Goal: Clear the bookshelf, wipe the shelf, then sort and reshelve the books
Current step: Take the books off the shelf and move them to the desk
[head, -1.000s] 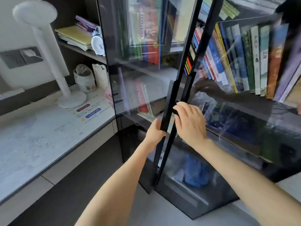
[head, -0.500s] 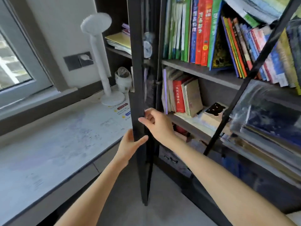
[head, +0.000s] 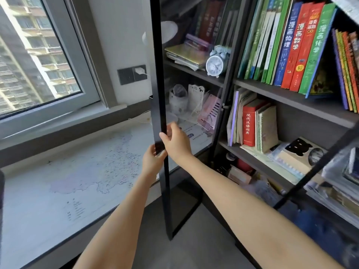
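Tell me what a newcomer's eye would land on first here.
The tall dark-framed glass door stands open mid-frame, with the left hand and right hand both gripping its edge. To the right, bright red, blue and green books stand on the upper shelf. A pale blue alarm clock shows through the glass, left of them.

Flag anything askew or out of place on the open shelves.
Upper shelf: the rainbow-spined books tilt left into the green book, leaving a triangular gap. Middle shelf: thin books slump beside the red dictionary; a flat pile lies alongside. No damage or spills visible.
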Motion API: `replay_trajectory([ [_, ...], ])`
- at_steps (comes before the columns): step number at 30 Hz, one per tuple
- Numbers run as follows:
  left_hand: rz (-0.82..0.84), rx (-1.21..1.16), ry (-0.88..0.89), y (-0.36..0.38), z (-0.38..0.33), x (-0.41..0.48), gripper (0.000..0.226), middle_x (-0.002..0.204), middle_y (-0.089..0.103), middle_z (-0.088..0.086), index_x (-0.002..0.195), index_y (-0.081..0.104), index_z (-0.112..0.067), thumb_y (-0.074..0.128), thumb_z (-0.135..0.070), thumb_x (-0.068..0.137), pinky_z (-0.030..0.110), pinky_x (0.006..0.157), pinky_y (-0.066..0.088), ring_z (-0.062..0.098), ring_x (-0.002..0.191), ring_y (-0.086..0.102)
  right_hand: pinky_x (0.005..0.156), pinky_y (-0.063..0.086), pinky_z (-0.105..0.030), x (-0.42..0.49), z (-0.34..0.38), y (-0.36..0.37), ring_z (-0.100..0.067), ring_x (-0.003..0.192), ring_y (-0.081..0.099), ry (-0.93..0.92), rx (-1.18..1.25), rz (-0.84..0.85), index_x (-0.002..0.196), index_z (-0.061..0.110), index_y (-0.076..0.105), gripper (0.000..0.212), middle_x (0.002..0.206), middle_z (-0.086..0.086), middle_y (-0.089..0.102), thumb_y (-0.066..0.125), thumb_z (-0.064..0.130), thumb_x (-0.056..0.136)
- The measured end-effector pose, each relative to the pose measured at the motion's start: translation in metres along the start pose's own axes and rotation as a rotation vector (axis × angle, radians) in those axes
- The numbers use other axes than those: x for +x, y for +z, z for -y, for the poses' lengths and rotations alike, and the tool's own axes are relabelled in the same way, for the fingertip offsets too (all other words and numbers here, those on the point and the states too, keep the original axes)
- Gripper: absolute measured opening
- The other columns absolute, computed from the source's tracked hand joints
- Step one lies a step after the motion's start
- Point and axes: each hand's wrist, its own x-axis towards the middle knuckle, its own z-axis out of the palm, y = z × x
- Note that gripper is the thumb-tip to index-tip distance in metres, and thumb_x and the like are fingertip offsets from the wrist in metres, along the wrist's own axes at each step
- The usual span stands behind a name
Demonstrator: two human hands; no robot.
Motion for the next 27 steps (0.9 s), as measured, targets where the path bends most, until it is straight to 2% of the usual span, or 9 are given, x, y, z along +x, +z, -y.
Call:
replay_trajectory([
  [4, 0.006, -0.001, -0.031, 0.0, -0.003, 0.002, 0.039, 0.124, 0.06, 0.002, 0.125, 0.051, -0.015, 0.063, -0.029, 0.091, 0.039, 0.101, 0.045, 0.02, 0.115, 0.057, 0.084, 0.044, -0.029, 0.001, -0.012, -0.013, -0.019, 0.104, 0.06, 0.001, -0.083, 0.08, 0.121, 0.013, 0.054, 0.028, 0.115, -0.001, 0.064, 0.055, 0.025, 0.096],
  [7, -0.159, 0.078, -0.1, 0.005, -0.009, -0.013, 0.046, 0.117, 0.056, -0.001, 0.127, 0.046, -0.012, 0.056, -0.04, 0.092, 0.036, 0.092, 0.044, 0.02, 0.106, 0.055, 0.09, 0.046, -0.03, -0.007, -0.039, -0.044, -0.015, 0.107, 0.059, -0.007, -0.165, 0.12, 0.117, 0.016, 0.058, 0.025, 0.117, 0.003, 0.064, 0.057, 0.027, 0.095],
  [10, -0.264, 0.085, -0.058, 0.016, -0.018, -0.04, 0.037, 0.106, 0.056, 0.0, 0.118, 0.048, -0.011, 0.053, -0.037, 0.094, 0.035, 0.084, 0.044, 0.019, 0.095, 0.055, 0.088, 0.047, -0.03, -0.017, -0.084, -0.086, -0.016, 0.107, 0.061, -0.001, -0.364, 0.098, 0.113, 0.016, 0.062, 0.022, 0.116, 0.003, 0.066, 0.059, 0.025, 0.093],
  [14, -0.164, 0.082, 0.032, 0.045, -0.03, -0.057, 0.022, 0.098, 0.057, -0.003, 0.108, 0.05, -0.013, 0.051, -0.03, 0.095, 0.032, 0.081, 0.044, 0.016, 0.09, 0.055, 0.084, 0.04, -0.03, -0.028, -0.146, -0.144, -0.024, 0.11, 0.058, 0.062, -0.661, 0.087, 0.112, 0.014, 0.064, 0.022, 0.118, -0.001, 0.065, 0.059, 0.022, 0.092],
  [16, -0.091, 0.103, 0.073, 0.065, -0.038, -0.059, 0.016, 0.096, 0.056, -0.005, 0.104, 0.05, -0.016, 0.05, -0.029, 0.095, 0.033, 0.082, 0.044, 0.016, 0.09, 0.055, 0.095, 0.038, -0.032, -0.03, -0.175, -0.172, -0.026, 0.115, 0.055, 0.116, -0.839, 0.114, 0.116, 0.017, 0.063, 0.026, 0.126, -0.002, 0.061, 0.058, 0.026, 0.092],
  [19, -0.009, 0.089, 0.111, 0.101, -0.048, -0.055, 0.013, 0.094, 0.058, -0.004, 0.101, 0.052, -0.015, 0.051, -0.028, 0.096, 0.034, 0.083, 0.044, 0.017, 0.089, 0.056, 0.112, 0.023, -0.039, -0.027, -0.21, -0.211, -0.023, 0.122, 0.049, 0.211, -1.263, 0.241, 0.128, 0.022, 0.054, 0.036, 0.13, -0.002, 0.057, 0.05, 0.029, 0.093],
  [22, 0.048, 0.09, 0.139, 0.14, -0.06, -0.048, 0.012, 0.092, 0.059, -0.006, 0.101, 0.052, -0.016, 0.05, -0.027, 0.097, 0.03, 0.08, 0.043, 0.015, 0.089, 0.056, 0.116, 0.014, -0.048, -0.023, -0.24, -0.245, -0.025, 0.123, 0.046, 0.315, -1.504, 0.35, 0.134, 0.022, 0.047, 0.042, 0.132, -0.002, 0.053, 0.048, 0.022, 0.091],
  [24, 0.095, 0.076, 0.144, 0.163, -0.067, -0.045, 0.01, 0.088, 0.057, -0.011, 0.101, 0.051, -0.018, 0.05, -0.027, 0.097, 0.029, 0.08, 0.044, 0.014, 0.087, 0.056, 0.114, 0.015, -0.052, -0.023, -0.259, -0.261, -0.029, 0.125, 0.045, 0.384, -1.63, 0.404, 0.135, 0.02, 0.046, 0.042, 0.132, -0.003, 0.054, 0.046, 0.02, 0.093],
  [27, 0.165, 0.082, 0.16, 0.195, -0.075, -0.038, 0.01, 0.086, 0.055, -0.014, 0.1, 0.051, -0.017, 0.05, -0.026, 0.097, 0.029, 0.077, 0.042, 0.014, 0.086, 0.055, 0.111, 0.022, -0.052, -0.031, -0.285, -0.268, -0.029, 0.117, 0.053, 0.424, -1.814, 0.549, 0.129, 0.017, 0.055, 0.036, 0.121, -0.002, 0.063, 0.042, 0.013, 0.096],
])
